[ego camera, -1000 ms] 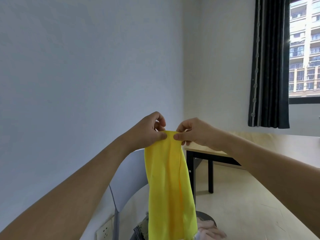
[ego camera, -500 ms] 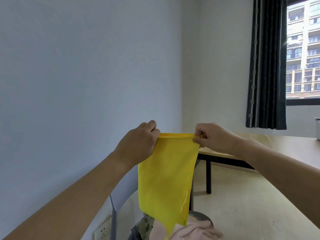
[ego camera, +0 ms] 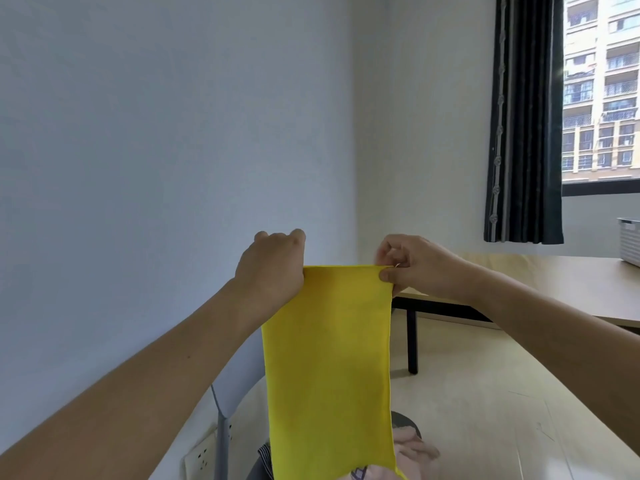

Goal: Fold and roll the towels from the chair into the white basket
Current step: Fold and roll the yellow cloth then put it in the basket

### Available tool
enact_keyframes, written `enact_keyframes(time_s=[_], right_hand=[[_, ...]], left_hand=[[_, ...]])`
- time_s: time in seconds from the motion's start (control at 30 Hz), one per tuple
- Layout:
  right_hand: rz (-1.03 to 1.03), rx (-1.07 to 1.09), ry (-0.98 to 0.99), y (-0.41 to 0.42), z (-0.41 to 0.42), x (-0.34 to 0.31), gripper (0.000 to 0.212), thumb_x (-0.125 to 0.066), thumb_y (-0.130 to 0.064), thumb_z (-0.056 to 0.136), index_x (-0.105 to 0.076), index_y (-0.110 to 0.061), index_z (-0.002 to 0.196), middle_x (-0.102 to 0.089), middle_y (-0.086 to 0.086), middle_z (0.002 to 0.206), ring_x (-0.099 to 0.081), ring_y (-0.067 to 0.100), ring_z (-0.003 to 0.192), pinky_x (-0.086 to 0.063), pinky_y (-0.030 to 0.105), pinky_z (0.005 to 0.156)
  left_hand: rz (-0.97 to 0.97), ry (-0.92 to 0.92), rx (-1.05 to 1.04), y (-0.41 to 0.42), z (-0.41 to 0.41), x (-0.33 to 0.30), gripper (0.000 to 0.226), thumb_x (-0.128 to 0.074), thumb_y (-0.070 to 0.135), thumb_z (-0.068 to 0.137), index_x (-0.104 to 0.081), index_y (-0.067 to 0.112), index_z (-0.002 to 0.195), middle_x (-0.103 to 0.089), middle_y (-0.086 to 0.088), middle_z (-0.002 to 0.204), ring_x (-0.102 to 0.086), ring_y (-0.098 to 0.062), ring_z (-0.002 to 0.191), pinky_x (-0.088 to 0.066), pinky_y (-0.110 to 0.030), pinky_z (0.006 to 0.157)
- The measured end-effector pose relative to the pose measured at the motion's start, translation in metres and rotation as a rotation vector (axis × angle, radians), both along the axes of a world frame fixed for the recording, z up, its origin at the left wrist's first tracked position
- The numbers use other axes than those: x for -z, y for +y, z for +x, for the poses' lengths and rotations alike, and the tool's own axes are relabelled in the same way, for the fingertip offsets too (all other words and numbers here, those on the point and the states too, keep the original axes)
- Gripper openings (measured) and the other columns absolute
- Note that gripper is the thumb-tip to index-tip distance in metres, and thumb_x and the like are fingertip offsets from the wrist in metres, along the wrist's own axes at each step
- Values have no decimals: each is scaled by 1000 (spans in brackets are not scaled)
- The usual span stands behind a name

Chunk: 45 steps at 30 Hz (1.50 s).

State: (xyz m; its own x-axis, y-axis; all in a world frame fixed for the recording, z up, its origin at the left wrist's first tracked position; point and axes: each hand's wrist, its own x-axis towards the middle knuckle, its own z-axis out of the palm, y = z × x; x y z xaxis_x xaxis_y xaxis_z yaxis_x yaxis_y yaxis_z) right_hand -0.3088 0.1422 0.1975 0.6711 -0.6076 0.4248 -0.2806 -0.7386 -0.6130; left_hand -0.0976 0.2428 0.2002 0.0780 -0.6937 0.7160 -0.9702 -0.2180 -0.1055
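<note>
Holding a yellow towel up in the air by its top edge, the person appeared to be at the folding step; the cloth hung as a long, narrow panel, seemingly already doubled lengthwise, though the layers could not be told apart from this side; by my judgement the next move called for carrying it to a flat surface, or bringing the top down to the bottom, before any rolling could begin.

In the head view the left hand gripped the towel's upper left corner, its fingers curled over the edge with the knuckles toward the wall; the right hand pinched the upper right corner between thumb and bent fingers; the top edge ran taut and level between the two, and the rest of the towel dropped straight below them, between the forearms, its lower end cut off by the bottom of the picture.

Beneath the hanging cloth stood the chair, its pale back to the left of the towel; a heap of other towels, pinkish and striped, lay on the seat, partly hidden behind the yellow one.

At the far right edge, on the wooden table, stood the white basket, only its near side in view, well apart from both hands.
</note>
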Motion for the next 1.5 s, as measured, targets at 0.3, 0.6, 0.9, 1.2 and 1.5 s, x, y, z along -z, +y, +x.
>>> enact_keyframes(time_s=[0.3, 0.6, 0.9, 1.2, 1.5], right_hand=[[-100, 85, 379, -5, 11, 12, 15, -58, -8, 90, -61, -19, 80, -70, 4, 73, -67, 13, 65, -52, 21, 65], [-142, 173, 420, -32, 4, 22, 9, -56, -5, 85, -62, -12, 86, -62, -2, 73, -58, 5, 61, -42, 15, 56], [-242, 343, 401, -77, 16, 44, 12, -53, -7, 87, -56, -19, 83, -57, -2, 85, -55, 18, 81, -42, 25, 64], [55, 318, -122, -85, 25, 56, 4, -66, -16, 83, -63, -15, 85, -67, 9, 94, -63, 25, 89, -52, 37, 80], [750, 7, 317, -53, -13, 148, 10, -63, 0, 86, -57, -7, 84, -66, 11, 82, -66, 28, 81, -55, 40, 85]], left_hand=[[246, -7, -44, -18, -5, 27, 23, -40, 2, 79, -28, 16, 65, -29, 1, 77, -34, -24, 96, -27, -27, 71], [583, 310, 120, -35, 21, 43, 19, -30, 9, 89, -31, 19, 72, -36, 1, 73, -33, -17, 74, -25, -32, 72], [361, 58, 131, -74, 35, 56, 7, -48, 21, 94, -51, 19, 88, -49, 4, 76, -49, -21, 82, -34, -30, 67], [102, 554, 301, -68, 52, 58, 5, -53, 13, 93, -52, 10, 89, -55, -6, 78, -46, -17, 64, -37, -30, 56], [854, 1266, 623, -18, 55, 158, 15, -65, 10, 84, -52, 8, 90, -60, -5, 83, -61, -16, 79, -55, -27, 73]])
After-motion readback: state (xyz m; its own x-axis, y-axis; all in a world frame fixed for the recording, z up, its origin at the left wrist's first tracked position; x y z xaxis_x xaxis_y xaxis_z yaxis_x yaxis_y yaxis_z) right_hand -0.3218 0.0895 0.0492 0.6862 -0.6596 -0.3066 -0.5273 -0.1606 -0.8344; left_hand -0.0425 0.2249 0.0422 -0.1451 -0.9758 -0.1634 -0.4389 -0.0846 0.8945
